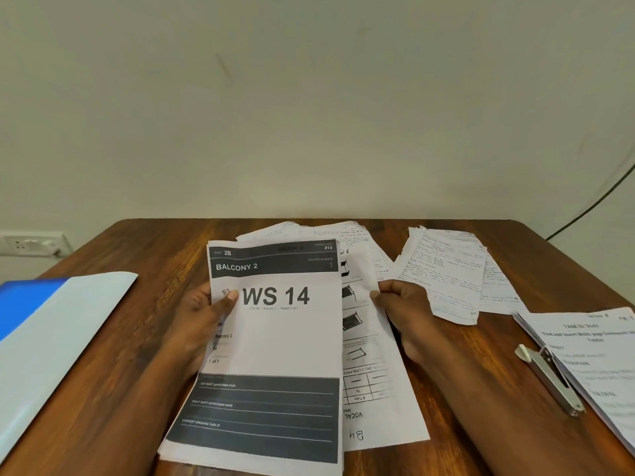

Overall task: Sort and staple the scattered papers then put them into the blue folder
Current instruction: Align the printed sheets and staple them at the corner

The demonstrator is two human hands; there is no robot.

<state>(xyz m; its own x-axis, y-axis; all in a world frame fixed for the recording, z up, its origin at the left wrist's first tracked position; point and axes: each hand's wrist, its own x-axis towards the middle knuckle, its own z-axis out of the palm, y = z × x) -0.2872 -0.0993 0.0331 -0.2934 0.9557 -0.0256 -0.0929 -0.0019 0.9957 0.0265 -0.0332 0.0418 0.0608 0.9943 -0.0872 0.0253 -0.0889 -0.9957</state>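
WS 14 sheet (275, 338): pinched by left hand (202, 314), thumb on top.
Diagram sheet (371, 355): right hand (402, 304) grips its edge.
Stapler (549, 379): on tabletop (144, 255), right.
Blue folder (41, 338): left.

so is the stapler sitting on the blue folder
No, the stapler lies on a printed sheet at right; the blue folder is at left.

Bare wooden desk (151, 255) lay open between the blue-and-white plastic folder (51, 334) and the held sheets. On the right, handwritten loose pages (446, 269) and a silver metal stapler (549, 379) crowded the surface.
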